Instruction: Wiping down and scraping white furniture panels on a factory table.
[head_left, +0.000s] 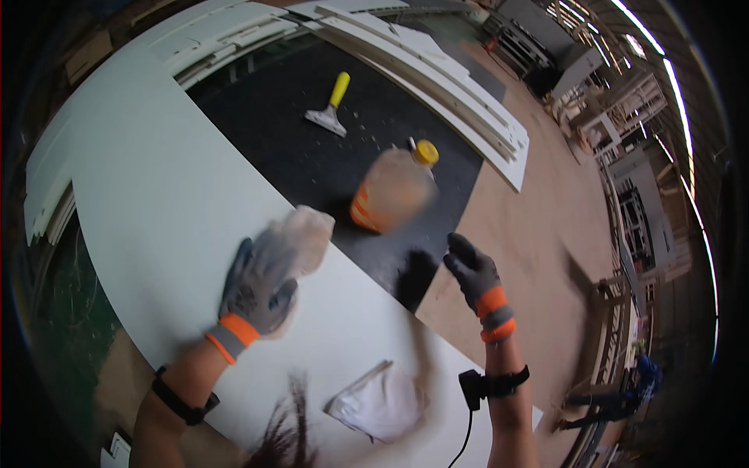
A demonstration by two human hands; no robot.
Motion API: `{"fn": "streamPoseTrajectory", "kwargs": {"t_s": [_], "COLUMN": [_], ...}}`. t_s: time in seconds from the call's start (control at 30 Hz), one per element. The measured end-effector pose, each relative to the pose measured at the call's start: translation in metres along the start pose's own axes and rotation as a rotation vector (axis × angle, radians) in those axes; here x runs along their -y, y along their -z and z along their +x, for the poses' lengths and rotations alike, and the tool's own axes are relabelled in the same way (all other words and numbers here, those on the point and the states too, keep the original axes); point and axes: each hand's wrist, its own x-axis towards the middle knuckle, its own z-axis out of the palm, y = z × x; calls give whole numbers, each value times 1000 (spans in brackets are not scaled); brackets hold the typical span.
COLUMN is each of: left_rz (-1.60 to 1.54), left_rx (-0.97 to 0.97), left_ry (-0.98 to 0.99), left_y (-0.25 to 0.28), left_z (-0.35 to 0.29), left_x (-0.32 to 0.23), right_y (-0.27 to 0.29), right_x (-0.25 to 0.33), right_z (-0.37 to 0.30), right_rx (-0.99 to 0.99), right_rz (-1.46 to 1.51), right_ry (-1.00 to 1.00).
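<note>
My left hand (260, 282), in a grey glove with an orange cuff, is closed on a whitish cloth (309, 236) that lies against a long white panel (148, 171). My right hand (473, 273), gloved the same way, is raised off to the right with its fingers curled together; what it holds, if anything, is hidden. Between and beyond the hands, a translucent jug (396, 187) with a yellow cap and orange-marked side stands on a dark tabletop (269, 109). Another crumpled white cloth (381, 405) rests on the panel, close to me.
Farther back on the dark top lies a scraper (335, 105) with a yellow handle. White panels are stacked (437, 78) along the far right edge. Beyond the table is a brown floor (538, 210), with machines (538, 39) at the back and a person (646, 381) at far right.
</note>
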Motion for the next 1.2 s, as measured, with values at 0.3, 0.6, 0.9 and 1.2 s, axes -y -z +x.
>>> {"fn": "streamPoseTrajectory", "kwargs": {"t_s": [0.3, 0.6, 0.9, 1.2], "left_rz": [-34, 207, 153, -825], "left_rx": [-302, -147, 81, -614], "left_ry": [39, 585, 792, 434], "left_y": [82, -36, -57, 33], "left_z": [36, 292, 338, 274], "left_x": [33, 110, 79, 107], "right_y": [-59, -85, -88, -73], "right_x": [-10, -47, -36, -49], "right_z": [36, 10, 7, 9], "right_rx": [-248, -65, -144, -90], "right_rz": [-507, -948, -915, -841], "right_ry": [321, 202, 144, 81]}}
